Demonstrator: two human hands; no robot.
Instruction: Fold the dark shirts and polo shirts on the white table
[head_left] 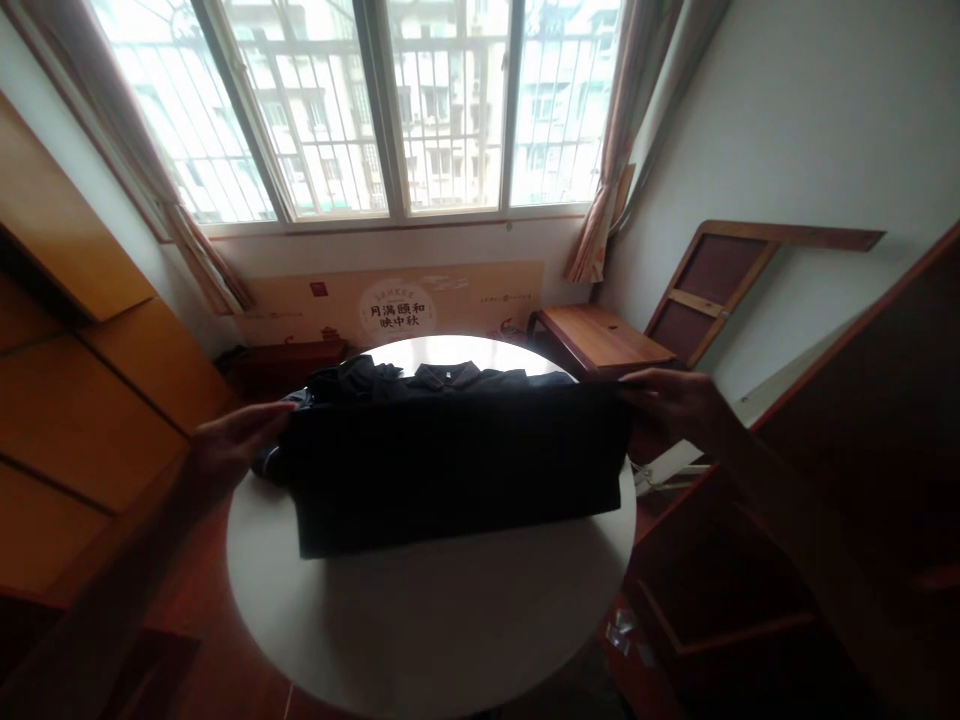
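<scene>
A dark collared shirt [457, 470] is stretched between my two hands above a round white table [435, 630]. My left hand [240, 435] pinches its upper left corner, fingers pressed together. At the opposite corner, my right hand [671, 395] is closed on the cloth the same way. The held part hangs as a wide black panel facing me, its lower edge near the tabletop. Behind it the collar [448, 376] shows, with a small pale label inside. Bunched dark cloth [352, 378] lies at the far left of the table; whether it belongs to the same shirt I cannot tell.
Beyond the table is a barred window [442, 110] with tied curtains. A wooden stool or small table [604, 338] stands at the back right, near a wooden panel [709, 285] against the wall. Yellow-orange cabinets [82, 410] line the left, and dark red wooden furniture [847, 480] is on the right.
</scene>
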